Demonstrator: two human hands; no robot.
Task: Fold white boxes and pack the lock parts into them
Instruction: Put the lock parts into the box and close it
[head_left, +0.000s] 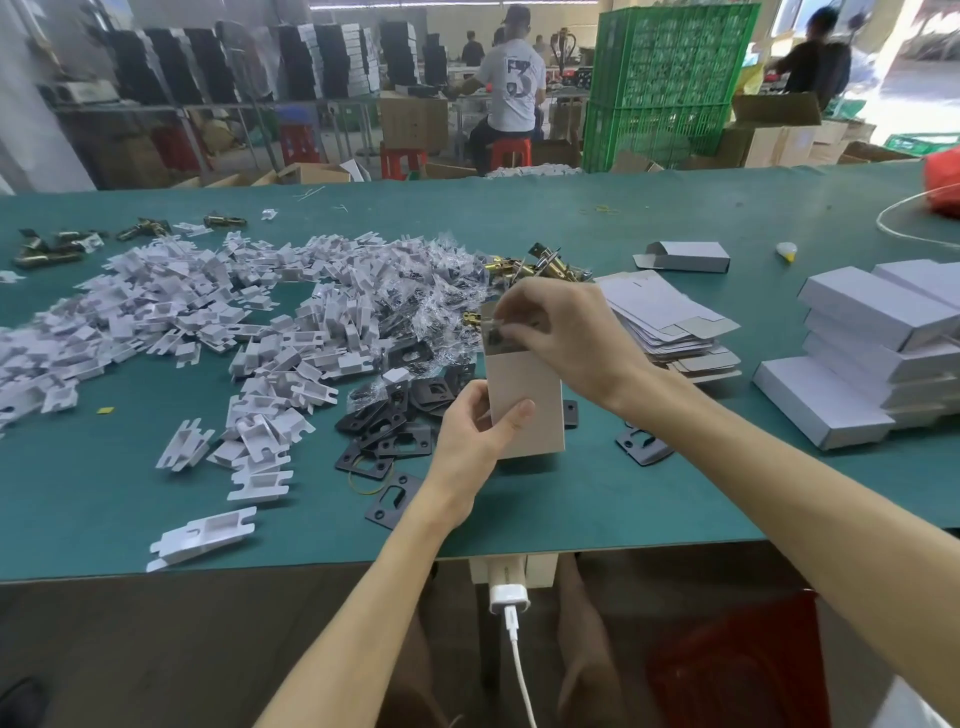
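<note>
**Clerk:** Item one, boxes?

**Checker:** One white box (527, 415), upright, mouth up. The left hand (470, 431) grips its lower half, thumb across the near face. The right hand (558, 332) is at the mouth with its fingers curled, pinching a small dark part (496, 338) that is too blurred to name.

**Clerk:** Other boxes?

**Checker:** One open folded box (685, 256) lies on its side beyond the right hand. One stack of flat blanks (670, 317) sits just right of that hand; the sheets are too many to count. Further right is a pile of closed boxes (872, 332), at least six, some cut off by the edge.

**Clerk:** Parts?

**Checker:** Black plates (400, 421) are heaped just left of the left hand and can't be counted where they overlap. Two lie alone, one below that hand and one under the right forearm. Brass latches (540, 267) lie just beyond the right hand, with clear bagged pieces (415, 280) to their left. A large heap of white card inserts (208, 301) spreads far left of the left hand.

**Clerk:** Surface, room?

**Checker:** Green table (571, 519). One white charger (509, 597) is plugged in under its near edge. The room is a workshop. Well beyond the hands one seated worker (511, 88) in a white shirt faces away on a red stool (511, 150). Green crates (670, 78) are stacked to the right.
</note>
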